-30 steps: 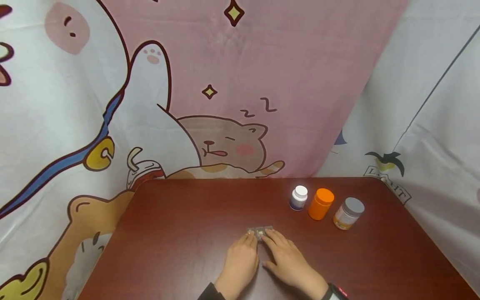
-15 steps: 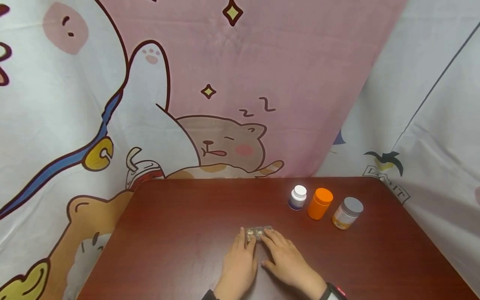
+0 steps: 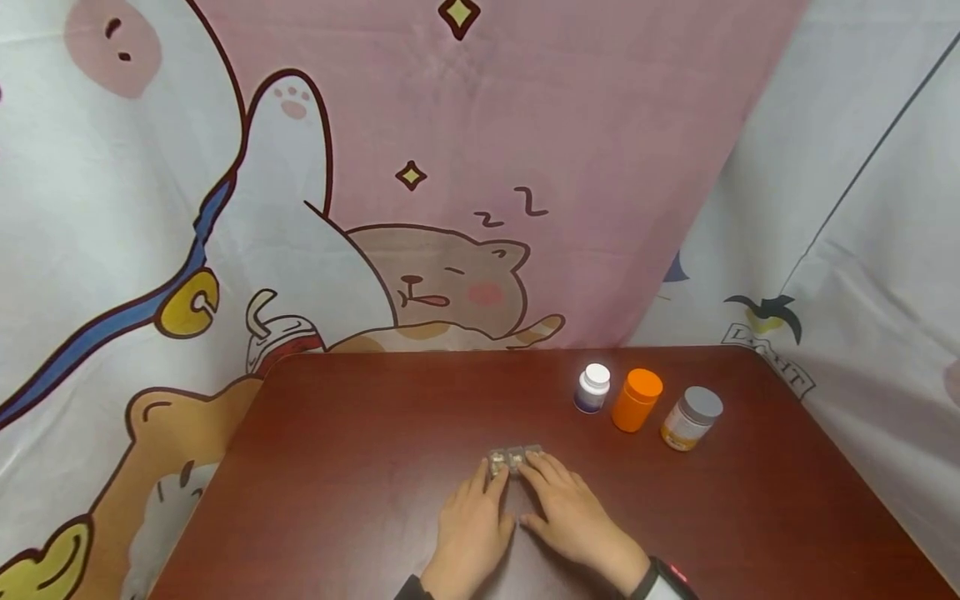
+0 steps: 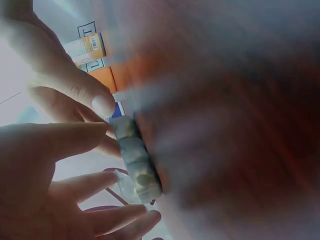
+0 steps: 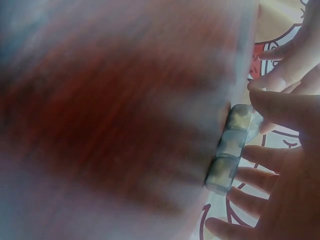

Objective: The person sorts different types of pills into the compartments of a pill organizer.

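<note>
A small translucent pill organizer [image 3: 516, 457] lies on the table in front of both hands. Its row of compartments, with pale pills inside, shows in the left wrist view [image 4: 134, 150] and the right wrist view [image 5: 231, 143]. A clear flap [image 4: 126, 184] sticks out at its left end. My left hand [image 3: 471, 525] is at that end, fingers extended and spread, fingertips right at the box. My right hand [image 3: 572, 512] rests its extended fingertips on the right end, thumb held apart. Neither hand is curled round the organizer.
Toward the back right of the brown table [image 3: 375, 433] stand a white bottle [image 3: 592, 388], an orange bottle [image 3: 637, 401] and a grey-lidded jar [image 3: 692, 419]. A printed cartoon cloth [image 3: 600, 167] hangs behind the table.
My left fingers have spread and shifted left, uncovering the left end of the organizer. My right hand stays nearly still on the other end. The head view has tilted slightly.
</note>
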The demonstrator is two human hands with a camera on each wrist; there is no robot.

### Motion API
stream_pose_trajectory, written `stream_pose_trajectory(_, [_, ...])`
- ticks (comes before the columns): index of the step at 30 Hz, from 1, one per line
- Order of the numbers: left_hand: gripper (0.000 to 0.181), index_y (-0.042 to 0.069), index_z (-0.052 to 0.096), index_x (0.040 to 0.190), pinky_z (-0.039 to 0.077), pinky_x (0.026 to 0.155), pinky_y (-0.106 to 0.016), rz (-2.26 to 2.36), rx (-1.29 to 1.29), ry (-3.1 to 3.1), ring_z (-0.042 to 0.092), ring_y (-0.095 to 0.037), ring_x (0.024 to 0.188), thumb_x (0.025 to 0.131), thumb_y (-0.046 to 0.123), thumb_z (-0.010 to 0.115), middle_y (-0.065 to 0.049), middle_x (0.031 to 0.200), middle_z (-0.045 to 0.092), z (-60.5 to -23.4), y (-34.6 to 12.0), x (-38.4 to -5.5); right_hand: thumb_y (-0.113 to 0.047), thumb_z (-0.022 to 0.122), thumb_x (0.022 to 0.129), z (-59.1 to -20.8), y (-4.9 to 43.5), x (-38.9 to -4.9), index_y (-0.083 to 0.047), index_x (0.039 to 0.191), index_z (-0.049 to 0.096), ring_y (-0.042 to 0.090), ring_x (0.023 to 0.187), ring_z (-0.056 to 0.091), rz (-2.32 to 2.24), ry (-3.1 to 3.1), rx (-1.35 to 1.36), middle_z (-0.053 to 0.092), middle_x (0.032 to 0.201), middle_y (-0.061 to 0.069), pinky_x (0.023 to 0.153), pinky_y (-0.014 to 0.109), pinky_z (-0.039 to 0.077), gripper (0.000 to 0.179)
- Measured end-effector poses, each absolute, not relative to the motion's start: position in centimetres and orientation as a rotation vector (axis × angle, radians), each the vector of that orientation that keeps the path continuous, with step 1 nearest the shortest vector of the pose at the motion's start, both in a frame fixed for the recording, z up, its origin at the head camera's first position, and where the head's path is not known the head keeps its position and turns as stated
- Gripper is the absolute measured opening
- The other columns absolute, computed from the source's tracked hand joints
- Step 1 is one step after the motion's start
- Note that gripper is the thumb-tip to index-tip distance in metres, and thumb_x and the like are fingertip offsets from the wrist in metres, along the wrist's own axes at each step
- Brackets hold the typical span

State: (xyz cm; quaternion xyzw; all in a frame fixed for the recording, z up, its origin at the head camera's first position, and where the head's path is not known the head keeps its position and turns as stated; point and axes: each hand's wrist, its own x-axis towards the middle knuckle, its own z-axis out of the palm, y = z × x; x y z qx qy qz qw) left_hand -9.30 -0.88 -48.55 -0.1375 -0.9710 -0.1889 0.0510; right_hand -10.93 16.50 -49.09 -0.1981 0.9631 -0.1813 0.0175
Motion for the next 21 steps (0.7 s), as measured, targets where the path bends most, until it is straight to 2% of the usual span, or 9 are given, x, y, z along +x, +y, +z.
stream_pose_trajectory(12, [0.059,0.005,0.064,0.14,0.058,0.098,-0.056,-0.656,-0.42,-2.958,0.068,-0.037,0.122,0.088,0.025,0.081,-0.022,0.144,0.063,-48.55,-1.04,-9.45,-0.031,0.083,0.088,-49.07,16.59,-10.95,-0.004,0.146,0.057,0.042,0.145,0.047,-0.585,2.993,-0.621,0.051,0.156,0.017,0.109,0.066,0.046,0.069])
stream_pose_trajectory(18, [0.06,0.009,0.063,0.144,0.057,0.101,-0.056,-0.48,-0.481,-3.012,0.061,-0.035,0.133,0.089,0.028,0.08,-0.016,0.152,0.058,-48.4,-1.44,-9.42,-0.031,0.083,0.089,-49.28,16.62,-11.01,-0.005,0.147,0.057,0.042,0.145,0.046,-0.593,2.988,-0.609,0.051,0.157,0.017,0.11,0.066,0.046,0.069])
stream_pose_trajectory(21, [0.059,0.009,0.065,0.141,0.057,0.1,-0.054,-0.378,-0.53,-2.986,0.062,-0.033,0.133,0.088,0.028,0.08,-0.013,0.15,0.061,-48.44,-1.57,-9.69,-0.032,0.082,0.09,-49.37,16.64,-11.07,-0.005,0.147,0.057,0.041,0.146,0.046,-0.583,2.989,-0.606,0.051,0.157,0.016,0.11,0.066,0.045,0.068])
